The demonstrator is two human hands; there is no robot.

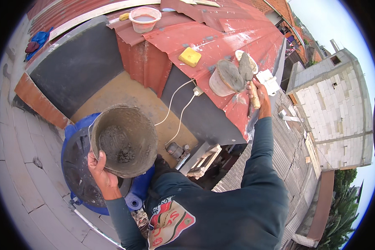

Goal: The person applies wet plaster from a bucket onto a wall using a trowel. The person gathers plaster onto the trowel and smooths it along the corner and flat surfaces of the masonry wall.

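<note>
My left hand [103, 171] grips the near rim of a grey, mortar-caked bucket [145, 139], which tilts so its opening faces me. Wet grey mortar [114, 141] lies at the bottom of it. Farther right, my right hand [259, 96] is closed round the wooden handle of a trowel [246, 66]. The trowel's blade points away from me and is coated with mortar. Beside that blade, to its left, a white tub [217, 84] stands on the red metal roofing, with grey mortar at its mouth. A yellow sponge [190, 56] lies left of the tub.
Red corrugated roofing [237, 33] slopes ahead, bearing a whitish bucket [145, 26] of liquid. Below my bucket is a blue tank [66, 152] with a dark top. A white cable [175, 98] runs from a socket past a small pump [177, 151]. Grey block wall [25, 166] rises at left.
</note>
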